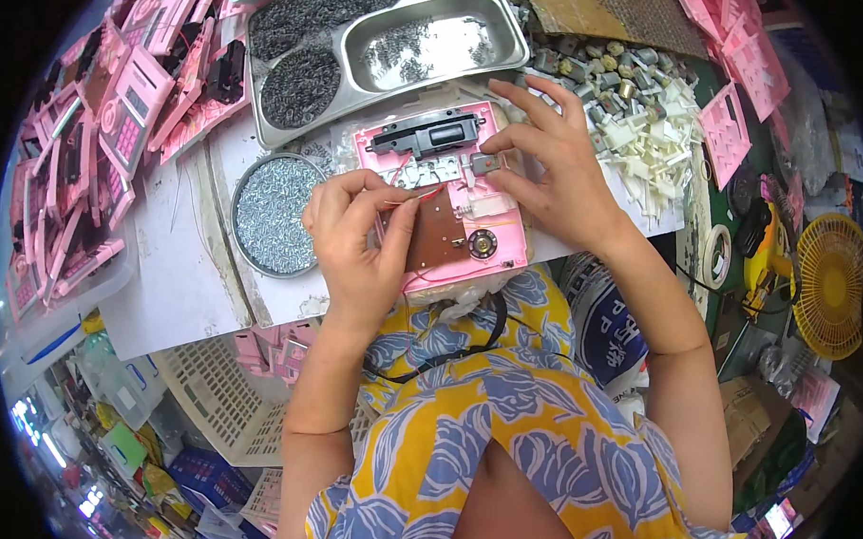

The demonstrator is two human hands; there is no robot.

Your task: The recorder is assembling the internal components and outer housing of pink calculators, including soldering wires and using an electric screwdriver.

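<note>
A pink plastic casing [512,236] lies at the table's near edge, with a black slotted part [427,134] across its far side and a brown circuit board [437,234] nearer me. Thumb and index finger of my right hand [563,170] close on a small grey motor [485,163] at the casing's right side; the other fingers are raised. My left hand [357,234] pinches thin red wires [428,192] above the board's far left corner. A round black-and-metal piece [482,243] sits beside the board. Fingers partly hide the casing's left edge.
A round dish of silvery screws [279,217] stands left of the casing. Beyond is a metal tray [429,75] with dark screws. Loose motors [605,71] and white plastic parts [650,135] lie far right; pink casings [138,107] pile up left. A yellow basket [828,283] is at right.
</note>
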